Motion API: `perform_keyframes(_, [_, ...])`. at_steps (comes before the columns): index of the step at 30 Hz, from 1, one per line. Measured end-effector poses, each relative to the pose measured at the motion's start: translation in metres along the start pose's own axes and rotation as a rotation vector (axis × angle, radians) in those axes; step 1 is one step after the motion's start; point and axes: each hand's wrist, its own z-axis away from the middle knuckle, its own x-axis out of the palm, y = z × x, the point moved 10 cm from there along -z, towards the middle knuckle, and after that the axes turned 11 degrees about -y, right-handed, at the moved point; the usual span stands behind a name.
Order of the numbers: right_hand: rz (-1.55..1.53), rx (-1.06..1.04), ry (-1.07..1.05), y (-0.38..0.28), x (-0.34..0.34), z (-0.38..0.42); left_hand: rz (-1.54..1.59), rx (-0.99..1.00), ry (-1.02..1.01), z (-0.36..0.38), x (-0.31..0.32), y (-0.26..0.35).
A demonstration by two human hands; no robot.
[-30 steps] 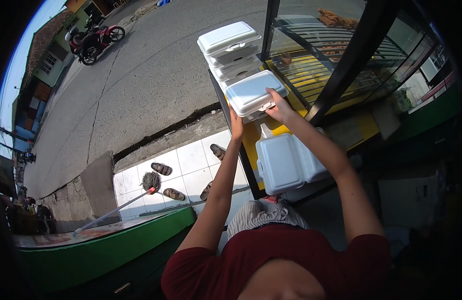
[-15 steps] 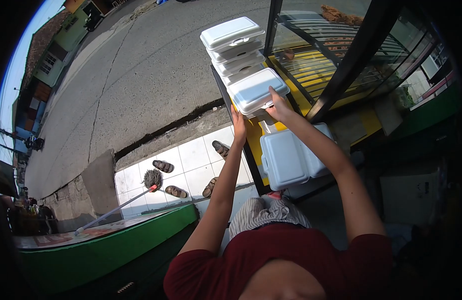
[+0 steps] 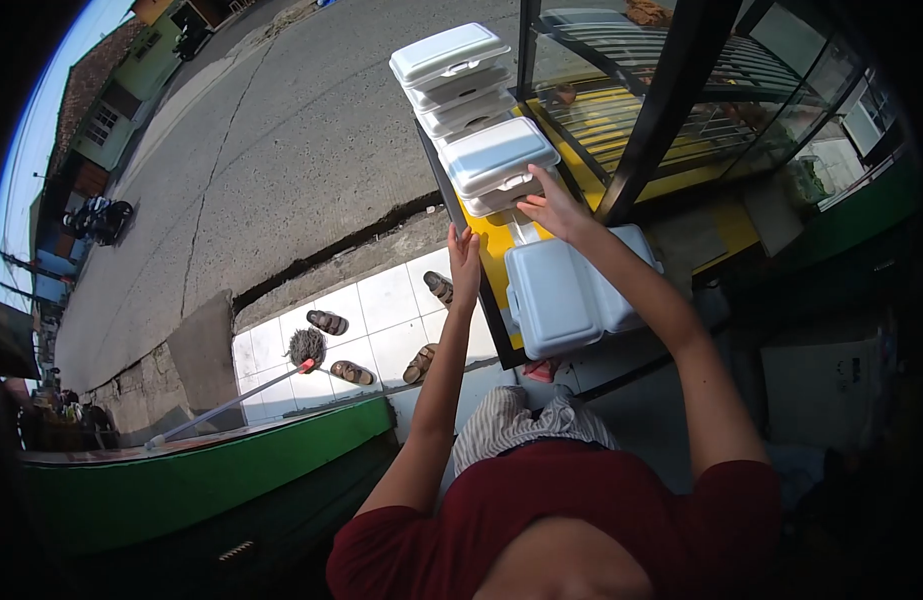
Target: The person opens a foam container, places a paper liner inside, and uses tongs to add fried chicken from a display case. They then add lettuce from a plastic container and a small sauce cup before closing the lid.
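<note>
Nearest you, just below your right hand [image 3: 563, 212], an unfolded white foam clamshell box [image 3: 553, 298] lies on the yellow counter [image 3: 496, 238], presumably kept within short reach. Your right hand has its fingers parted at the latch side of a closed foam clamshell box [image 3: 500, 155] (whether a fingertip touches it, I cannot tell), while your left hand [image 3: 465, 268] is empty, fingers extended, just off its near corner; such a pose would suit steadying it. That box sits level on another just beyond your hands, its flat lid likely making stacking easy. Past it rises a taller box stack [image 3: 449, 55], and right of that a glass display case [image 3: 671, 110]. Left of your left hand, white tiles [image 3: 389, 300] hold sandals [image 3: 352, 373] and a mop [image 3: 306, 347]; farther out runs a sunlit road [image 3: 311, 130].
</note>
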Motion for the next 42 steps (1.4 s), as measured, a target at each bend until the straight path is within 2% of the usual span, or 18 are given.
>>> perform_keyframes(2, [0.490,-0.115,-0.113,-0.020,0.001,0.048,-0.098,-0.016,0.050,0.045,0.001,0.026])
perform_keyframes(5, [1.357,-0.398,-0.345,-0.034,0.019,0.127,-0.126,-0.020,-0.006,0.099,0.005,0.016])
perform_keyframes(8, [1.578,-0.307,-0.631,-0.003,0.013,0.178,-0.262,0.004,-0.077,0.141,0.030,0.021])
perform_keyframes(10, [1.806,-0.432,-0.678,0.011,0.003,0.189,-0.392,0.079,-0.124,0.159,0.051,0.029])
perform_keyframes(12, [1.966,-0.510,-0.716,0.022,-0.003,0.193,-0.476,0.068,-0.162,0.167,0.071,0.024])
perform_keyframes(14, [1.997,-0.493,-0.755,0.029,-0.007,0.190,-0.527,0.134,-0.181,0.172,0.090,0.021])
perform_keyframes(15, [2.010,-0.478,-0.776,0.033,-0.011,0.190,-0.677,0.107,-0.089,0.174,0.090,0.021])
perform_keyframes(23, [1.858,-0.509,-0.887,0.030,-0.014,0.189,-0.539,0.064,-0.063,0.176,0.089,0.013])
perform_keyframes(27, [1.846,-0.472,-0.893,0.031,-0.014,0.188,-0.667,0.090,-0.046,0.177,0.089,0.017])
perform_keyframes(30, [1.846,-0.480,-0.899,0.030,-0.013,0.189,-0.524,0.018,-0.050,0.180,0.092,0.021])
perform_keyframes(31, [1.839,-0.475,-0.906,0.029,-0.013,0.188,-0.631,0.079,-0.038,0.180,0.091,0.022])
perform_keyframes(36, [1.843,-0.436,-0.952,0.031,-0.012,0.188,-0.640,0.074,-0.061,0.181,0.091,0.022])
perform_keyframes(40, [1.807,-0.528,-0.963,0.022,-0.005,0.197,-0.624,0.150,-0.091,0.178,0.092,0.022])
perform_keyframes(42, [1.755,-0.606,-0.963,0.013,-0.001,0.203,-0.576,0.117,-0.109,0.177,0.089,0.014])
